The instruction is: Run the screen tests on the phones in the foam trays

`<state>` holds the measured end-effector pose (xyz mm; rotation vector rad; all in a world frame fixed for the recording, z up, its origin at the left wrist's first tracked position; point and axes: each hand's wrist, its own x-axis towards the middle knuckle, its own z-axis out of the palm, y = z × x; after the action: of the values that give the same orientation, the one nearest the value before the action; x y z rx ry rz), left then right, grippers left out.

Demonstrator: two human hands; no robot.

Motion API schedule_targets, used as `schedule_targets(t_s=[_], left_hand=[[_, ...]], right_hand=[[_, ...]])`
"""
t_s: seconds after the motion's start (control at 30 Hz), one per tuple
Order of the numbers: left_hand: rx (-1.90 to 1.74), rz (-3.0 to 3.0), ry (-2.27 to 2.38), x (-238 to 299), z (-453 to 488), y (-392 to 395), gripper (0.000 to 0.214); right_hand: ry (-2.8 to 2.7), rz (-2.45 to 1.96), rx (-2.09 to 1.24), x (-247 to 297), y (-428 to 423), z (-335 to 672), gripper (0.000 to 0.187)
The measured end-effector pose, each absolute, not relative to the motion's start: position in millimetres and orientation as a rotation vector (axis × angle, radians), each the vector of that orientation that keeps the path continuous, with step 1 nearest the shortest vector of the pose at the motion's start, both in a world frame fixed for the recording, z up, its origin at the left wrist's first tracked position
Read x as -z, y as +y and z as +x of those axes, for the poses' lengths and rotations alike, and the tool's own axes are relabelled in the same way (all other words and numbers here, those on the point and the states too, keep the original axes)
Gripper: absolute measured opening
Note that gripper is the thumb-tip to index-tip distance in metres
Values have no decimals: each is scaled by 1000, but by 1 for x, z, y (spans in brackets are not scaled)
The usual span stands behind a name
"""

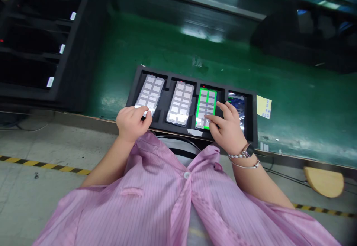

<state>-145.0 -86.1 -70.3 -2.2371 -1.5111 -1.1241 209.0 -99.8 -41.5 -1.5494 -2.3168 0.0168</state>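
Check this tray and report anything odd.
The panel in the third slot of the black foam tray stands out: it has a bright green border, which the first panel and second panel lack. The fourth slot's item, beside the right hand, looks shiny blue instead.

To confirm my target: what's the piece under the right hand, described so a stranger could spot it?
On the green bench sits a black foam tray with four slots. In the third slot from the left, under the right hand, lies a flat panel gridded with pale squares. Only it has a bright green border.
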Motion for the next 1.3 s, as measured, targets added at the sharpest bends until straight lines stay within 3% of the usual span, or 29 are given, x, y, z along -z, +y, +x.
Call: schedule_targets(t_s=[0.33, 1.3], left_hand=[[1059, -2237, -1610, 73, -145, -88, 23], [1018, -2275, -1758, 73, -146, -88, 20]], right_hand=[[-2365, -1500, -128, 26, -131, 207, 29], [-2224, -1664, -113, 40, -101, 234, 31]])
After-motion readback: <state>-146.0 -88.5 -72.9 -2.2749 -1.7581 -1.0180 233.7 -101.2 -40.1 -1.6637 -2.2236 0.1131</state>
